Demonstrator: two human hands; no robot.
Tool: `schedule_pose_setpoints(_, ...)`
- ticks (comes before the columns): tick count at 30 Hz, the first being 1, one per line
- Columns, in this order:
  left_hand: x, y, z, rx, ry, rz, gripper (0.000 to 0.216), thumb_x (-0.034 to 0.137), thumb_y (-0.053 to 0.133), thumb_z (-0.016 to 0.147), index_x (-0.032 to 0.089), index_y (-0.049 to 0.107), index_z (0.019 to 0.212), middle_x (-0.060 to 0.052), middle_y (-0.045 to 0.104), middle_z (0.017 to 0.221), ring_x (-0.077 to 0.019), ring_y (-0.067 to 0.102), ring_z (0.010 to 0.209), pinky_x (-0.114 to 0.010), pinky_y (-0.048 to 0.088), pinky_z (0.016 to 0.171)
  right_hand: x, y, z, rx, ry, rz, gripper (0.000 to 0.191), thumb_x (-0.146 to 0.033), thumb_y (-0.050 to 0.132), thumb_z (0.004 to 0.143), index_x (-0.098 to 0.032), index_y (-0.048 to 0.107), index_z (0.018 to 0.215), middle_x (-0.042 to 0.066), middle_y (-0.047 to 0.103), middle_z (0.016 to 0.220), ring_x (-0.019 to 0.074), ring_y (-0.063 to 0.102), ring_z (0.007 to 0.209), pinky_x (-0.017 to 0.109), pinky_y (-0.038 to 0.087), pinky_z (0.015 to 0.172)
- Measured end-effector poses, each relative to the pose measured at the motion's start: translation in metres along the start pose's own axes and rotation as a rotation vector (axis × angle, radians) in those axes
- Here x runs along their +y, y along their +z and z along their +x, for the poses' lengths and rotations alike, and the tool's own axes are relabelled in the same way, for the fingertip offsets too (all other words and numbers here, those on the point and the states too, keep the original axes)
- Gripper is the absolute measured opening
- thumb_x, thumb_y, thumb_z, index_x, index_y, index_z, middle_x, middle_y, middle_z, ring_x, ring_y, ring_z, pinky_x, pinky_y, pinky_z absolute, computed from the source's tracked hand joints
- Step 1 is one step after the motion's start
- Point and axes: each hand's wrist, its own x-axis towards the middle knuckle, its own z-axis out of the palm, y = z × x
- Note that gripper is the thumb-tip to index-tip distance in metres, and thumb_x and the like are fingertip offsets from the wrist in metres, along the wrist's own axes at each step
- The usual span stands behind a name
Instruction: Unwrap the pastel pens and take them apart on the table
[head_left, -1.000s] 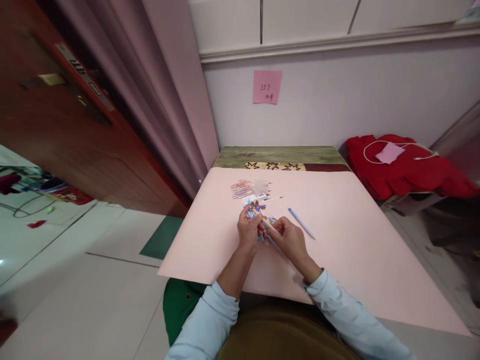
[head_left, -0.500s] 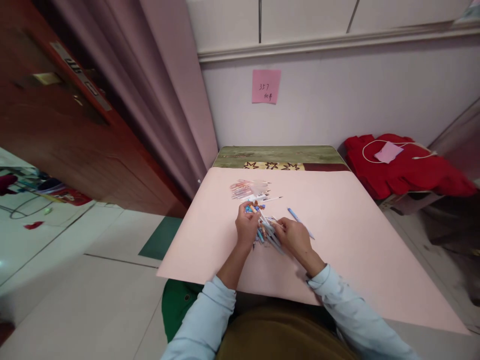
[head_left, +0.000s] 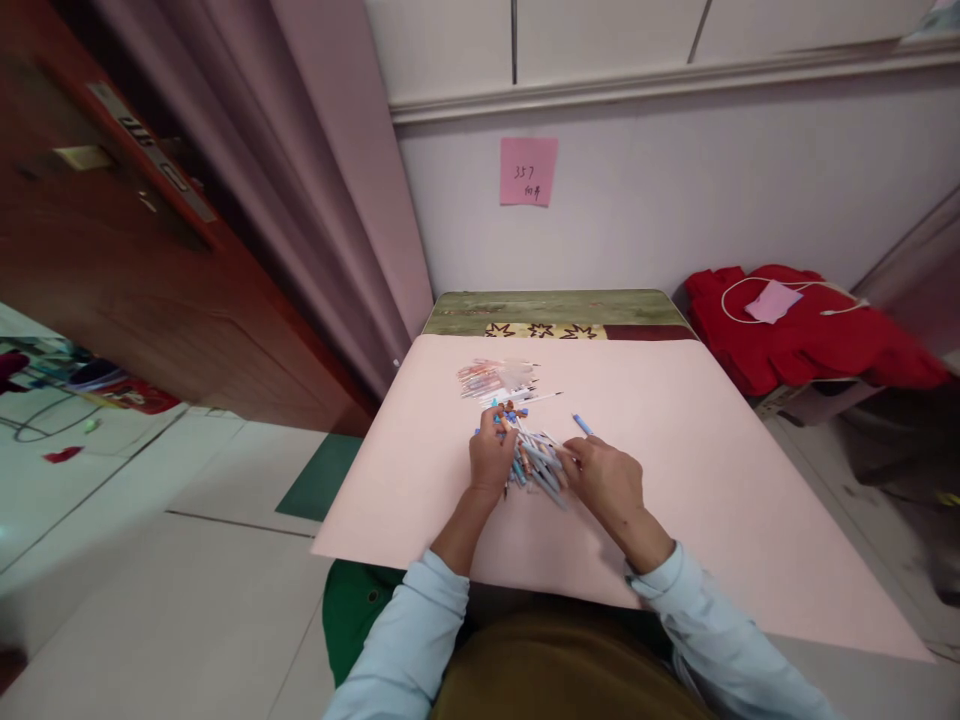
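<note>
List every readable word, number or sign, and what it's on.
"357": handwritten on the pink note on the wall.
Two characters below it, same note: too small to read surely.
Pens: any print is too small to read.
Red item, far left: any lettering is blurred.

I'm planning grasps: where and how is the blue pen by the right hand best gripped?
Pinch the blue pen across its slim width at the exposed far end, probably from the far side: it lies slanting, and the right hand hides its near part.
</note>
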Motion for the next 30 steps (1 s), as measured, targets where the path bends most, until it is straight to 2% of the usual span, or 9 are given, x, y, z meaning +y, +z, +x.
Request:
schedule_pose_setpoints(5, 0.000, -0.001, 0.004, -0.008, 0.034, 0.099, 0.031, 0.024, 0.063, 0.078, 0.022, 0.064, 0.109, -0.003, 0.072, 0.082, -0.0194, 0.067, 0.075, -0.028, 0.048, 0.073, 0.005, -0.018, -0.010, 0.003, 0.027, 0.012, 0.035, -0.045, 0.048, 0.092, -0.024, 0.073, 0.079, 0.006, 0.072, 0.080, 0.0171, 0.064, 0.067, 0.026, 0.026, 0.054)
schedule_pose_setpoints(8, 0.002, 0.000, 0.005, -0.003, 0.069, 0.190, 0.024, 0.022, 0.061, 0.078, 0.022, 0.068, 0.101, -0.004, 0.072, 0.085, -0.0197, 0.066, 0.079, -0.029, 0.047, 0.076, 0.002, -0.017, -0.008, 0.103, 0.021, 0.067, 0.034, -0.046, 0.048, 0.092, -0.025, 0.074, 0.085, 0.005, 0.072, 0.084, 0.0166, 0.064, 0.071, 0.027, 0.027, 0.055)
schedule_pose_setpoints(12, 0.006, 0.000, 0.005, -0.010, 0.102, 0.326, 0.027, 0.020, 0.057, 0.080, 0.020, 0.068, 0.105, -0.006, 0.071, 0.095, -0.0205, 0.065, 0.089, -0.031, 0.047, 0.084, -0.011, 0.005, 0.011, 0.197, -0.065, 0.123, 0.035, -0.044, 0.047, 0.095, -0.025, 0.075, 0.089, 0.005, 0.070, 0.090, 0.0164, 0.063, 0.082, 0.027, 0.032, 0.062)
schedule_pose_setpoints(16, 0.005, -0.002, 0.006, -0.003, 0.128, 0.405, 0.029, 0.023, 0.059, 0.080, 0.017, 0.067, 0.107, -0.009, 0.070, 0.099, -0.0233, 0.064, 0.093, -0.034, 0.048, 0.087, -0.028, 0.031, 0.029, 0.132, -0.109, 0.137, 0.034, -0.044, 0.050, 0.094, -0.023, 0.076, 0.088, 0.007, 0.069, 0.088, 0.0185, 0.061, 0.086, 0.028, 0.036, 0.070)
schedule_pose_setpoints(18, 0.003, -0.005, 0.007, 0.006, 0.151, 0.401, 0.029, 0.023, 0.060, 0.079, 0.017, 0.067, 0.107, -0.009, 0.070, 0.100, -0.0237, 0.064, 0.094, -0.035, 0.048, 0.088, -0.028, 0.037, 0.032, 0.115, -0.100, 0.180, 0.033, -0.046, 0.051, 0.094, -0.024, 0.075, 0.092, 0.007, 0.068, 0.092, 0.0182, 0.060, 0.088, 0.028, 0.037, 0.073)
schedule_pose_setpoints(22, -0.005, -0.013, 0.006, 0.034, 0.144, 0.362, 0.027, 0.022, 0.059, 0.079, 0.018, 0.068, 0.104, -0.008, 0.069, 0.097, -0.0228, 0.065, 0.090, -0.035, 0.049, 0.086, 0.006, 0.035, 0.030, 0.132, 0.028, 0.245, 0.030, -0.042, 0.046, 0.096, -0.026, 0.072, 0.098, 0.004, 0.068, 0.097, 0.0167, 0.060, 0.092, 0.027, 0.036, 0.072)
schedule_pose_setpoints(26, -0.006, -0.017, 0.004, 0.062, 0.114, 0.307, 0.023, 0.022, 0.059, 0.078, 0.018, 0.070, 0.098, -0.007, 0.070, 0.093, -0.0220, 0.065, 0.086, -0.036, 0.049, 0.086, 0.059, 0.028, 0.027, 0.095, 0.212, 0.096, 0.029, -0.044, 0.058, 0.088, -0.022, 0.068, 0.103, 0.007, 0.068, 0.099, 0.0215, 0.060, 0.093, 0.028, 0.033, 0.064)
schedule_pose_setpoints(28, -0.002, -0.015, 0.002, 0.082, 0.080, 0.232, 0.022, 0.023, 0.060, 0.077, 0.018, 0.070, 0.096, -0.007, 0.070, 0.092, -0.0206, 0.065, 0.082, -0.035, 0.049, 0.083, 0.074, 0.027, 0.025, 0.022, 0.246, 0.057, 0.030, -0.047, 0.059, 0.086, -0.021, 0.068, 0.096, 0.008, 0.068, 0.095, 0.0213, 0.061, 0.085, 0.029, 0.031, 0.061)
schedule_pose_setpoints(30, 0.005, -0.011, 0.001, 0.092, 0.021, 0.108, 0.022, 0.026, 0.062, 0.077, 0.018, 0.070, 0.096, -0.006, 0.070, 0.090, -0.0182, 0.063, 0.076, -0.032, 0.050, 0.077, 0.078, 0.028, 0.023, -0.031, 0.253, 0.065, 0.028, -0.046, 0.055, 0.088, -0.021, 0.068, 0.087, 0.007, 0.068, 0.087, 0.0199, 0.061, 0.077, 0.028, 0.029, 0.058)
